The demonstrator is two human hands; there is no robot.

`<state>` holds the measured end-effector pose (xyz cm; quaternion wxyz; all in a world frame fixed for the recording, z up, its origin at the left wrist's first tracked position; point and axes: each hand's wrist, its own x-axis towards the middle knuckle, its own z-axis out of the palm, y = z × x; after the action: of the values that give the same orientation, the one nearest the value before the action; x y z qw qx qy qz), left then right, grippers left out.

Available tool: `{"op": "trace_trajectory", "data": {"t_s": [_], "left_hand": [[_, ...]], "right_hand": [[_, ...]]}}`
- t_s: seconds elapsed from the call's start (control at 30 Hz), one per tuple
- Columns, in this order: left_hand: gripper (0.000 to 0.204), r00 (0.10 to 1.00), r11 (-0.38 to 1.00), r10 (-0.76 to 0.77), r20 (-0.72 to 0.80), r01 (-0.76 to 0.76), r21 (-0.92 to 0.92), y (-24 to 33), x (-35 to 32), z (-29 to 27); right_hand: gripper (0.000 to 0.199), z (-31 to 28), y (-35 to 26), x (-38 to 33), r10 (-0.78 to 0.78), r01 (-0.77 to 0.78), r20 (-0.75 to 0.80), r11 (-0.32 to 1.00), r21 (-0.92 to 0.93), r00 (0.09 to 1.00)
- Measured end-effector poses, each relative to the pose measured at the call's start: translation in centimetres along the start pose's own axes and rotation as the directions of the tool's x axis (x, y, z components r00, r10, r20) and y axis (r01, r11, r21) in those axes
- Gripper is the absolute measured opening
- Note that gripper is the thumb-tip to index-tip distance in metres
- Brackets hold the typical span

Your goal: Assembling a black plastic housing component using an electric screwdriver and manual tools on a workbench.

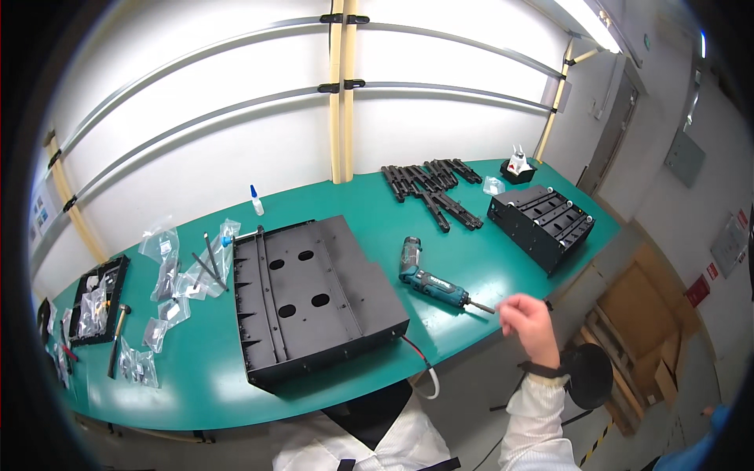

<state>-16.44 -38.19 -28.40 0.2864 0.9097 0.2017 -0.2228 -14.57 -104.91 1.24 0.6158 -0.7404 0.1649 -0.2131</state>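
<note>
Right hand hovers just past the table edge, fingers loosely curled, holding nothing I can make out — its fingertips sit by the bit of the teal cordless screwdriver. Screwdriver lies on the green table beside the black metal chassis. Looks rigid and fairly heavy; grip the rubbery handle. Left hand isn't visible.

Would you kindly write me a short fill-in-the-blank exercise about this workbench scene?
1. The right hand is raised just past the tip of the teal ____.
2. The large black metal chassis lies on a table whose top is ____.
3. The small white bottle has a ____ cap.
4. The hammer lies near the table's ____ end.

Missing words: power screwdriver; green; blue; left
</note>
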Motion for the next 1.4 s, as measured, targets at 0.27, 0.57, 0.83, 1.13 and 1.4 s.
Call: {"op": "trace_trajectory", "data": {"t_s": [0.27, 0.57, 0.83, 1.13, 1.4], "left_hand": [[0.043, 0.992, 0.993, -0.119, -0.033, 0.119, 0.002, -0.2, -2.0, 0.0], [0.045, 0.948, 0.949, -0.313, -0.062, 0.314, 0.009, -2.5, -5.3, -1.4], [0.048, 0.771, 0.775, -0.625, -0.124, 0.632, 0.022, -19.5, -16.3, -6.6], [0.027, 0.689, 0.933, 0.192, -0.699, -0.350, -0.089, 11.3, -8.3, -15.7], [0.024, 0.397, 0.437, 0.462, -0.793, -0.880, -0.186, 22.0, -4.7, -15.2]], "right_hand": [[0.022, 0.7, 2.0, 15.0, -0.097, 0.069, -0.139, 0.979, -0.193, 0.985], [0.053, 3.4, 7.6, 26.8, -0.172, 0.077, -0.088, 0.766, -0.639, 0.981], [0.069, 6.9, 9.0, 28.5, -0.221, 0.069, -0.070, 0.566, -0.822, 0.973], [0.071, 4.2, 7.1, 25.6, -0.105, 0.132, 0.088, 0.570, -0.811, 0.991], [0.088, 4.1, 5.0, 22.4, 0.026, 0.087, 0.114, 0.485, -0.870, 0.993]]}}
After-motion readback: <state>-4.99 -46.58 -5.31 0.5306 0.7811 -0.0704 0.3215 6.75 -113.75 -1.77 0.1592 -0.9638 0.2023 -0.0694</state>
